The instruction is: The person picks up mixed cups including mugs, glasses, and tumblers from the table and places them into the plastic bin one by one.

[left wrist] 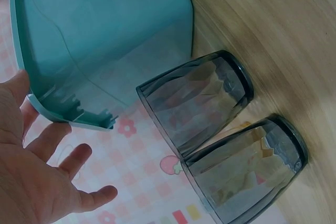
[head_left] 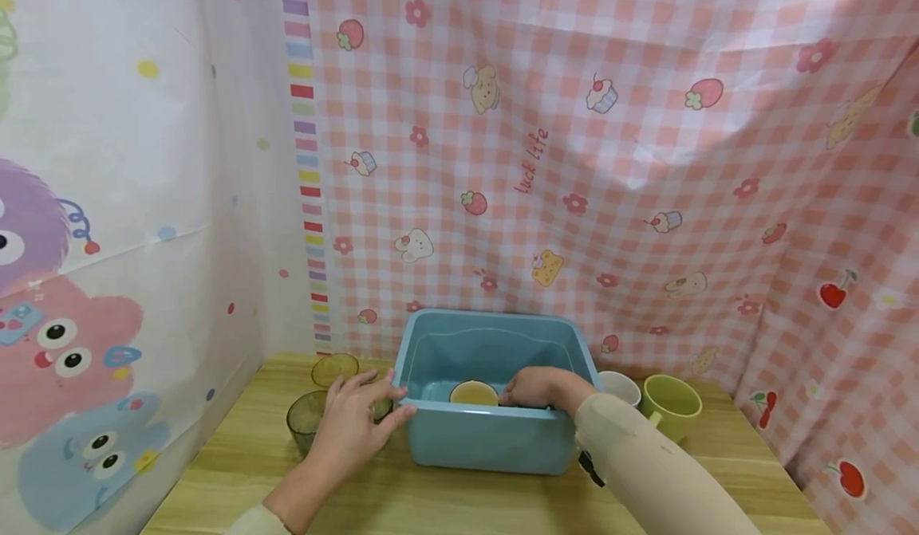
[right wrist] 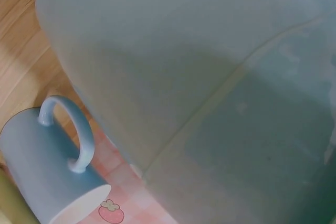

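Note:
A blue plastic bin (head_left: pixel 495 439) stands on the wooden table. My left hand (head_left: pixel 353 419) is at its left rim, fingertips touching the edge; in the left wrist view the left hand (left wrist: pixel 37 166) has spread fingers, some clear of the rim. My right hand (head_left: pixel 542 387) reaches down inside the bin, beside a cup with a yellow interior (head_left: pixel 475 394). The front rim hides most of its fingers, so its grip on that cup cannot be made out. The right wrist view shows the bin's wall (right wrist: pixel 173 77) but no hand.
Left of the bin stand an amber glass (head_left: pixel 335 369) and grey faceted glasses (left wrist: pixel 202 100), one dark glass (head_left: pixel 305 419) nearer me. To the right are a blue mug with a white interior (right wrist: pixel 47 156) and a yellow-green mug (head_left: pixel 671 407). Checkered cloth (head_left: pixel 459 160) hangs behind.

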The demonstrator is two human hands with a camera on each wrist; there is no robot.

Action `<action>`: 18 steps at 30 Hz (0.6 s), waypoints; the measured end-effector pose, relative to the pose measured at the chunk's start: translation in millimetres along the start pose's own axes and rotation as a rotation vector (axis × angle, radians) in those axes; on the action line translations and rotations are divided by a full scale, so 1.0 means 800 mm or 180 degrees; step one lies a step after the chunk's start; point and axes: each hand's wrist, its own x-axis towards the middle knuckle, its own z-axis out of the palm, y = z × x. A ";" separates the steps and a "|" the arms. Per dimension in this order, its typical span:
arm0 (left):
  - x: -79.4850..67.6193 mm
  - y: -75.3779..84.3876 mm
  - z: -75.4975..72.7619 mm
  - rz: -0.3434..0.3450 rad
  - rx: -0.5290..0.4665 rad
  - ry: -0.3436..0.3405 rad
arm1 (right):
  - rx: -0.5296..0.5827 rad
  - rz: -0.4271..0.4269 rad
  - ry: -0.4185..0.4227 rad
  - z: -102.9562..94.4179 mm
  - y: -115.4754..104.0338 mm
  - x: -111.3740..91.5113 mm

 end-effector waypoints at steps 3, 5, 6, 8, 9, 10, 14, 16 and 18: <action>0.000 -0.001 0.000 -0.0029 -0.0010 -0.0028 | -0.0067 0.0044 0.0020 -0.002 -0.005 -0.006; 0.000 -0.001 0.001 -0.0034 -0.0013 -0.0040 | -0.0082 0.0050 -0.0011 -0.001 -0.005 -0.005; 0.001 -0.002 0.001 -0.0034 -0.0012 -0.0043 | -0.0076 0.0051 -0.0034 -0.001 -0.005 -0.004; 0.001 -0.002 0.002 -0.0025 -0.0010 -0.0033 | -0.0048 0.0042 -0.0056 0.000 -0.006 -0.002; 0.001 -0.003 0.002 -0.0020 -0.0007 -0.0030 | -0.0050 0.0035 -0.0064 0.000 -0.006 -0.001; 0.001 -0.003 0.002 -0.0012 -0.0005 -0.0026 | -0.0042 0.0036 -0.0066 0.000 -0.006 0.000; 0.001 -0.004 0.003 0.0008 -0.0014 -0.0021 | -0.0002 0.0032 -0.0066 0.001 -0.010 0.000; 0.001 -0.004 0.003 0.0010 -0.0026 -0.0025 | 0.0030 0.0040 -0.0065 0.002 -0.011 0.001; 0.001 -0.004 0.003 0.0010 -0.0037 -0.0025 | 0.0030 0.0031 -0.0067 0.003 -0.013 0.001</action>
